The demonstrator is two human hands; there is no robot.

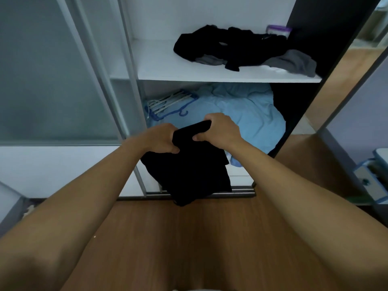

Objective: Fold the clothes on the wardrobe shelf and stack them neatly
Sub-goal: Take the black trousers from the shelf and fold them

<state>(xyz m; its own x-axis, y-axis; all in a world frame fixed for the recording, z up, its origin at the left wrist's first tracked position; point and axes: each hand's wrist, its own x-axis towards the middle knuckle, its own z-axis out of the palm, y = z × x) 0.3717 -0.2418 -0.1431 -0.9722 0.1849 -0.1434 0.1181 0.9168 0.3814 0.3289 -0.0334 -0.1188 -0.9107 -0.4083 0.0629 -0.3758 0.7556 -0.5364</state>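
Observation:
A black garment [189, 171] hangs in the air in front of the open wardrobe, gripped at its top edge by both hands. My left hand [161, 139] clutches its left corner and my right hand [220, 131] its right corner, close together. The cloth droops down past the wardrobe's bottom rail. On the white shelf [168, 72] above lies a loose heap of black clothes [226, 47] with grey pieces [298, 61] mixed in at its right end.
Below the shelf, crumpled light-blue fabric [247, 110] fills the lower compartment, with a bundle of hangers [170, 103] at its left. A frosted sliding door [48, 80] stands at left, a dark panel [304, 38] at right. A small purple-trimmed box [278, 30] sits at the shelf's back. Wooden floor [189, 238] lies below.

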